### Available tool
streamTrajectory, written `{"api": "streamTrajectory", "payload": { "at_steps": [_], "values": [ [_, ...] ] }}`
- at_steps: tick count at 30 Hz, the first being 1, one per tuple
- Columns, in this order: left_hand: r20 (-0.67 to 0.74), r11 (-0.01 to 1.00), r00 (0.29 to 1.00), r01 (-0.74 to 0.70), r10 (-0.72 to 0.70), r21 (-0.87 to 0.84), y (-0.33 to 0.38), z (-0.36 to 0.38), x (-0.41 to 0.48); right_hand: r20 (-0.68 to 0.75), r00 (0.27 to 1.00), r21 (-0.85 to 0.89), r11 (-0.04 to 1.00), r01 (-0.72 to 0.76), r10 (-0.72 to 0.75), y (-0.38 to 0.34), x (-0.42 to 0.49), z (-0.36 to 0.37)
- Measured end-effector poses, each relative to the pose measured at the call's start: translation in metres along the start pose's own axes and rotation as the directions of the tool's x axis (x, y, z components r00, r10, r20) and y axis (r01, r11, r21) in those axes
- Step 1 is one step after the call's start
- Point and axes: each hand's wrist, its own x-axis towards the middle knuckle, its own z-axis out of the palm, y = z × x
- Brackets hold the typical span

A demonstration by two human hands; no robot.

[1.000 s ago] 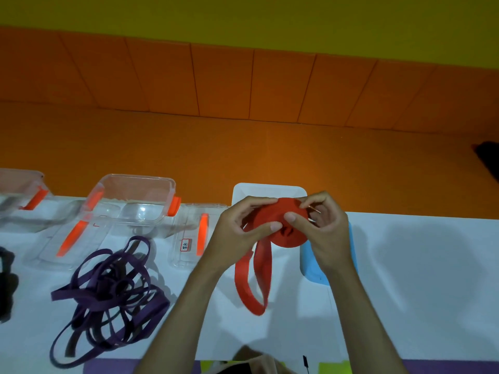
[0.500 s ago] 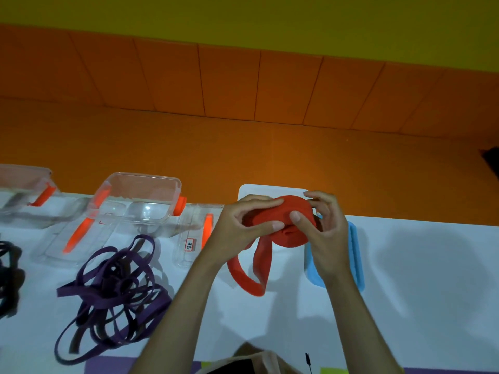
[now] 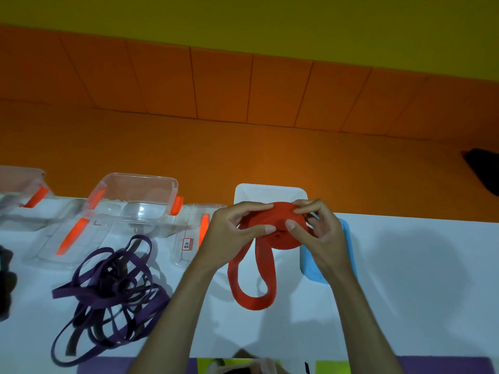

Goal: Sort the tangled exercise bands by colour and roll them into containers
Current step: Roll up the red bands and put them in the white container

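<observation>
A red exercise band (image 3: 272, 225) is partly wound into a flat coil held above the white table (image 3: 418, 279). My left hand (image 3: 232, 233) grips the coil's left side and my right hand (image 3: 316, 230) pinches its right side and top. A loose loop of the red band (image 3: 253, 287) hangs from the coil down onto the table. A tangled purple band (image 3: 113, 290) lies on the table to the left. A black band (image 3: 4, 279) shows at the left edge.
Clear containers with orange clips (image 3: 132, 195) and their lids (image 3: 75, 238) stand along the table's far edge at left. A white container (image 3: 270, 191) sits behind my hands and a blue lid (image 3: 348, 238) lies under my right hand. An orange wall rises behind.
The coil has been turned between my fingers and both hands have shifted their grip on it. The hanging red loop has swung slightly.
</observation>
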Motion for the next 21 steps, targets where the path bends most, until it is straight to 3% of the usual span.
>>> {"api": "streamTrajectory", "payload": {
  "at_steps": [3,7,12,18,21],
  "values": [
    [-0.014,1.000,1.000,0.006,-0.006,-0.002,-0.005,0.003,-0.012,-0.060,0.998,-0.064,0.998,-0.028,0.025,0.003,-0.007,0.001],
    [0.073,0.997,0.994,0.080,-0.080,0.003,-0.015,-0.006,-0.028,-0.184,0.983,0.038,0.999,-0.001,0.008,0.001,-0.023,0.013],
    [0.062,0.993,0.992,0.111,-0.108,-0.033,-0.011,-0.016,-0.038,-0.077,0.991,0.048,0.993,-0.104,0.107,0.002,-0.043,0.021],
    [0.054,0.992,0.992,0.119,-0.117,-0.046,-0.019,-0.016,-0.056,-0.139,0.985,0.119,0.990,-0.082,0.098,-0.001,-0.057,0.035],
    [0.056,0.988,0.989,0.137,-0.133,-0.067,-0.020,-0.020,-0.059,-0.035,0.993,0.098,0.989,-0.109,0.113,-0.003,-0.061,0.035]
  ]
}}
